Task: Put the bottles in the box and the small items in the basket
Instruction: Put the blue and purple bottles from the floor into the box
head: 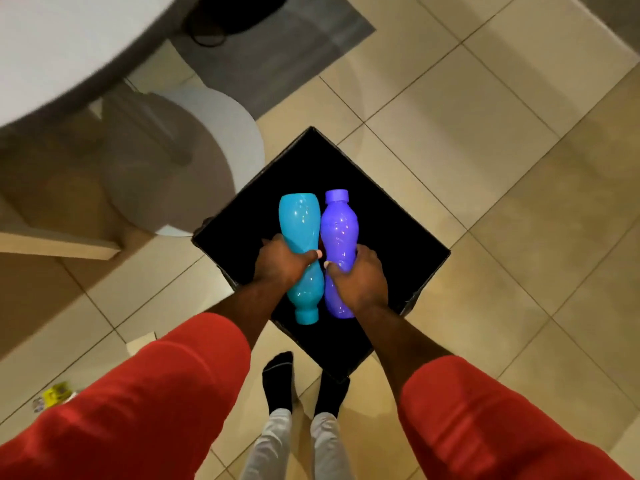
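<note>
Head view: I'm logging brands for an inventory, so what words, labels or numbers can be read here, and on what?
No text can be read.
Teal bottle in the left hand: no label shows.
Purple bottle in the right hand: no label shows.
Black box: plain.
Yellow packet on the floor: print too blurred to read.

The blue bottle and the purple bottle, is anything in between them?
No. In the head view the blue bottle and purple bottle sit side by side over the black box, nearly touching, with only a thin dark gap between.
</note>
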A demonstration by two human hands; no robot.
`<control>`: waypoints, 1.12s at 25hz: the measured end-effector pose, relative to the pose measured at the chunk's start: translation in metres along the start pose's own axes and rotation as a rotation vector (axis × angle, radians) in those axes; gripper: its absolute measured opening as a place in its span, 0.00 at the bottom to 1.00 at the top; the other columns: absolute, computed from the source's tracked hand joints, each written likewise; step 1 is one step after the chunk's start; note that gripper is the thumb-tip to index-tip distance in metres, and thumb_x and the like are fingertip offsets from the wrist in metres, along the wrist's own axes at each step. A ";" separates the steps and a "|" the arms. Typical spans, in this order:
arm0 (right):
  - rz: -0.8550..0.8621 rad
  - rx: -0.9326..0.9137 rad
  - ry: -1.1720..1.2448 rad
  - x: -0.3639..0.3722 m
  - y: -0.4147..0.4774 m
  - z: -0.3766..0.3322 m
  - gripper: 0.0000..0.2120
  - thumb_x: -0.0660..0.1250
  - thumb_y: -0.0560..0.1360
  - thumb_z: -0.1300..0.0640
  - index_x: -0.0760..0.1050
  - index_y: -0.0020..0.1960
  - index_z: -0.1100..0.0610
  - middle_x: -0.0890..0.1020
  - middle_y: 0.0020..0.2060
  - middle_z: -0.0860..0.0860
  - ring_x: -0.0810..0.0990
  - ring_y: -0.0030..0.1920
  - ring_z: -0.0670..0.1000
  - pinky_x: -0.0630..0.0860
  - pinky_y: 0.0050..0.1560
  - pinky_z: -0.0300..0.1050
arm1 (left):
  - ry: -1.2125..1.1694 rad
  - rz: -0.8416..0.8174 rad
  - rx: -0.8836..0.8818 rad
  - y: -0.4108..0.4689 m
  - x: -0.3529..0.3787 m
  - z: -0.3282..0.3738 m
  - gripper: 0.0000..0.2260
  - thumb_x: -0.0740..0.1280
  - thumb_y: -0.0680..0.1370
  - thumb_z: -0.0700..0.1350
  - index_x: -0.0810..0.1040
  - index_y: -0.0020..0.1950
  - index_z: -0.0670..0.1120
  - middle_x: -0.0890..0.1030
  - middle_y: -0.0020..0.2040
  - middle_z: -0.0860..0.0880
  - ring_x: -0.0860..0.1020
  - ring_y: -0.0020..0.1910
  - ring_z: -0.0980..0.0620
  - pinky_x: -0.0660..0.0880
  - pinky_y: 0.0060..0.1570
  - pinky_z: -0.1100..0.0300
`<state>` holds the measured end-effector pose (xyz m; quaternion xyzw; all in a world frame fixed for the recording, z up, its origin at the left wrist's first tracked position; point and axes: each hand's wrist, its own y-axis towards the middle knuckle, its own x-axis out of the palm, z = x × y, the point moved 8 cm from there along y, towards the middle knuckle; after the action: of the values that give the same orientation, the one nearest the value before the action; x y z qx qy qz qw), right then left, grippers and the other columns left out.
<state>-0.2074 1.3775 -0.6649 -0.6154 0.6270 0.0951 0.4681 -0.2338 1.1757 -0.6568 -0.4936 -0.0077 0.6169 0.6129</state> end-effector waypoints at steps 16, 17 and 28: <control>-0.021 -0.238 -0.397 0.011 -0.018 -0.011 0.46 0.54 0.75 0.28 0.45 0.82 0.52 0.50 0.83 0.54 0.48 0.82 0.56 0.46 0.79 0.60 | 0.458 0.041 0.365 -0.027 -0.008 0.000 0.51 0.68 0.71 0.70 0.49 0.83 0.46 0.51 0.83 0.44 0.48 0.82 0.44 0.47 0.79 0.43; -0.021 -0.263 -0.416 0.003 -0.026 -0.015 0.46 0.54 0.75 0.27 0.45 0.82 0.52 0.48 0.83 0.53 0.47 0.82 0.56 0.44 0.79 0.61 | 0.491 0.053 0.382 -0.038 -0.015 0.002 0.52 0.66 0.70 0.72 0.48 0.83 0.47 0.50 0.83 0.44 0.46 0.82 0.44 0.46 0.78 0.43; -0.111 -0.468 -0.500 -0.097 -0.191 -0.077 0.48 0.52 0.75 0.25 0.42 0.83 0.53 0.45 0.83 0.53 0.44 0.82 0.55 0.42 0.79 0.62 | 0.516 0.107 0.328 -0.230 -0.097 -0.001 0.54 0.54 0.69 0.80 0.46 0.83 0.47 0.47 0.84 0.45 0.43 0.82 0.45 0.43 0.77 0.42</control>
<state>-0.0984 1.3469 -0.4673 -0.6969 0.4199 0.3585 0.4577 -0.0845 1.1582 -0.4579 -0.5284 0.2739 0.4955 0.6327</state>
